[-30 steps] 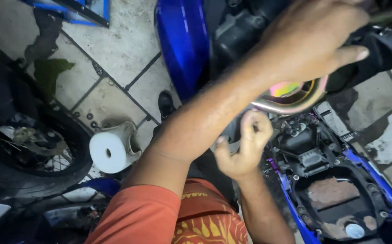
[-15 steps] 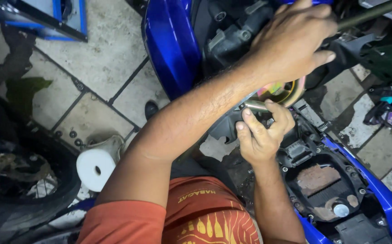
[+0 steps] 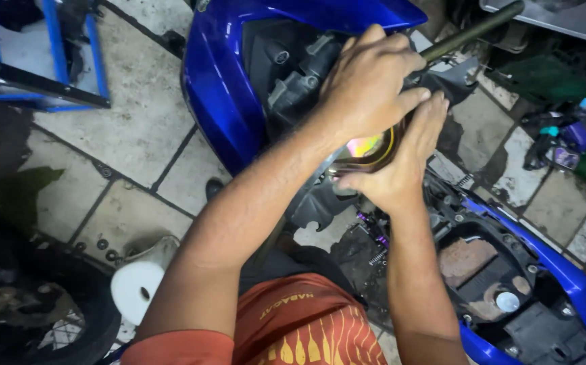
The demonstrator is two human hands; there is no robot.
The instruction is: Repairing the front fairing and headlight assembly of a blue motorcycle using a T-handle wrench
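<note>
I look down on a blue motorcycle (image 3: 218, 88) with its panels off. My left hand (image 3: 367, 81) reaches across from the lower left and lies over the top of a round part with a shiny rainbow face and a gold rim (image 3: 369, 149). My right hand (image 3: 404, 162) cups the same part from below and from the right, its fingers pointing up. Most of the part is hidden between the two hands. Dark engine and frame pieces (image 3: 293, 81) sit just behind it.
A white paper roll (image 3: 136, 289) stands on the tiled floor by a black tyre (image 3: 36, 318). Small bolts (image 3: 97, 243) lie nearby. A blue stand (image 3: 43, 67) is at upper left. The open under-seat tray (image 3: 489, 284) lies right, a dark rod (image 3: 472, 30) above, clutter (image 3: 563, 142) far right.
My right hand has risen from lower down by the frame and now cups the round part. My left hand stays over the part. The view has shifted left and down.
</note>
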